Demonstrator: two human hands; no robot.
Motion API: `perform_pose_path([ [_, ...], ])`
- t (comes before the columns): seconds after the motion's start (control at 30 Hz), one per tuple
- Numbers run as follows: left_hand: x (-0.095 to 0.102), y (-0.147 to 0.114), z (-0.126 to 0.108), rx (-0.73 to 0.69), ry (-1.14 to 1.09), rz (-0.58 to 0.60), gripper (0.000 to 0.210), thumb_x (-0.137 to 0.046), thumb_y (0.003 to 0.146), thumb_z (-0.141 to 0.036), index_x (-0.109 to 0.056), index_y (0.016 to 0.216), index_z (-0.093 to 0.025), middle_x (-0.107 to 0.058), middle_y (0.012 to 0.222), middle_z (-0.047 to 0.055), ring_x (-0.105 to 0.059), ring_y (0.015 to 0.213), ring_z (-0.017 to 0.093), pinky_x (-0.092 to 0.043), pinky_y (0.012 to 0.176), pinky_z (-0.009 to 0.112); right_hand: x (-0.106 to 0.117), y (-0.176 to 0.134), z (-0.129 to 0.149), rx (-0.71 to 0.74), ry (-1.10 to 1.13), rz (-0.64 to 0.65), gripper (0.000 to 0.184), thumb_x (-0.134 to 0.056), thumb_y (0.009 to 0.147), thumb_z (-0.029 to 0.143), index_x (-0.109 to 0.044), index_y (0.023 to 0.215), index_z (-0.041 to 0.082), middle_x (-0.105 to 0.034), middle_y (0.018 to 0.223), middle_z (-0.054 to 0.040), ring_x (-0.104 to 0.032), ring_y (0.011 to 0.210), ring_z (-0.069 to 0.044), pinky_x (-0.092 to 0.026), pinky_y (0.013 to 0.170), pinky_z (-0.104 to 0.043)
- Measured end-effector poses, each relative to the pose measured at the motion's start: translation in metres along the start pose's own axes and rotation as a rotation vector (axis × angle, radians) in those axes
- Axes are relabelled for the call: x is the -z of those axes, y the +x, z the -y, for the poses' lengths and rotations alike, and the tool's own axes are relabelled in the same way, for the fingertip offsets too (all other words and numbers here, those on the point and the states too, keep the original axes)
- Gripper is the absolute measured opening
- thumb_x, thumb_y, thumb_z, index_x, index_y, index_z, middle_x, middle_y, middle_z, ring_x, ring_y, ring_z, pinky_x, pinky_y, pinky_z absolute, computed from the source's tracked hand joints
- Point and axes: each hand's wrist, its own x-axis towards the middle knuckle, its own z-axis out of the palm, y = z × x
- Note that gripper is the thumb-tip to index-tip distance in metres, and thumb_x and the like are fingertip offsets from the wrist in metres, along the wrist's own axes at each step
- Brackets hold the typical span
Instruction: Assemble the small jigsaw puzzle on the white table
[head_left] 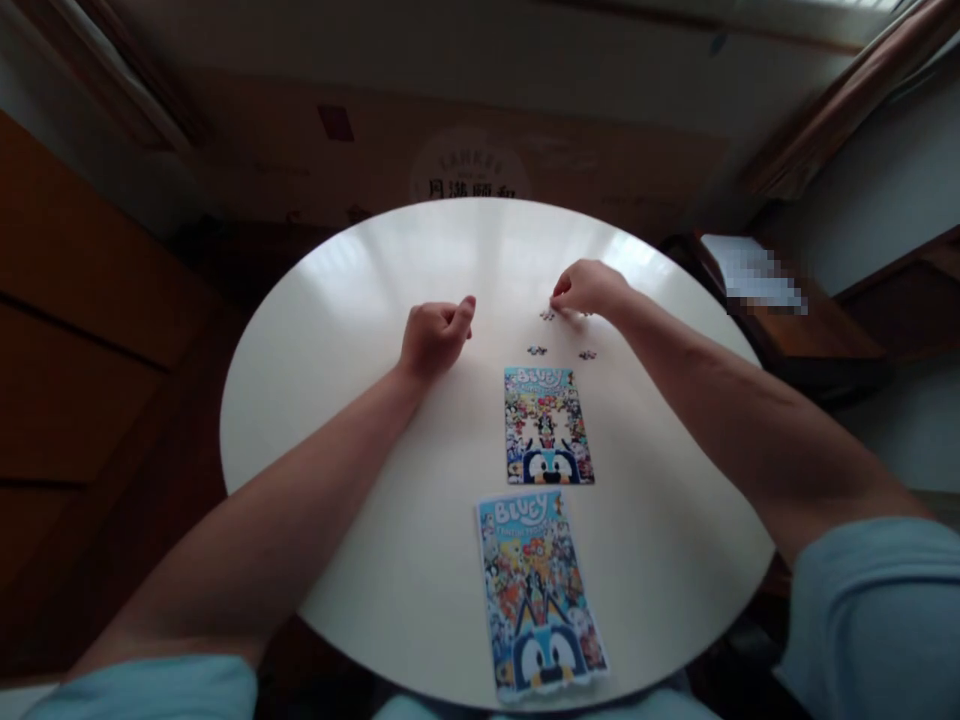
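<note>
My right hand (592,287) reaches over the far part of the table, its thumb and fingers pinched at a small jigsaw puzzle piece (547,314). Another piece (587,314) is partly covered by that hand. Two more loose pieces, one on the left (536,351) and one on the right (587,355), lie nearer to me. Below them is a colourful Bluey jigsaw puzzle (551,468) with gaps in its middle. My left hand (436,338) rests on the table as a loose fist, thumb uppermost, with nothing visible in it.
A printed Bluey picture sheet (544,600) with a ragged lower edge lies closest to me. Everything rests on a white round table (337,300). Beyond stands a cardboard-coloured panel with writing (472,188). A wooden chair (832,335) is at right, orange-brown cabinets (67,300) at left.
</note>
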Motion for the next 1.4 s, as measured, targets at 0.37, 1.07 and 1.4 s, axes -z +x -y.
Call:
perform_pose_path([
  [0.37,0.0,0.0,-0.008,-0.234,0.067,0.038,0.053,-0.048,0.101,-0.042,-0.051,0.052,-0.02,-0.052,0.047,-0.001,-0.049,0.05,0.011,-0.04,0.06,0.027,0.005,-0.031,-0.02,0.132,0.503,-0.192,0.016,-0.083,0.074,0.021,-0.075,0.084,0.012,-0.068,0.073,-0.0072,-0.059,0.066,-0.016,-0.053,0.058,-0.033],
  [1.07,-0.013,-0.035,-0.075,-0.181,-0.216,0.699,0.023,-0.062,0.088,-0.032,-0.075,0.079,-0.015,-0.066,0.062,0.001,-0.056,0.057,0.01,-0.042,0.054,0.024,-0.036,-0.173,-0.009,0.622,0.867,-0.242,0.014,-0.082,0.082,0.032,-0.075,0.086,0.02,-0.071,0.087,-0.0028,-0.062,0.069,-0.011,-0.048,0.05,-0.024],
  [1.4,-0.011,-0.034,-0.073,-0.209,-0.196,0.771,0.026,-0.06,0.091,-0.035,-0.077,0.082,-0.017,-0.068,0.063,0.002,-0.057,0.056,0.011,-0.042,0.051,0.024,-0.022,-0.178,-0.02,0.829,0.549,-0.34,0.009,-0.071,0.093,0.027,-0.079,0.095,0.025,-0.077,0.095,-0.0044,-0.071,0.078,-0.015,-0.056,0.059,-0.027],
])
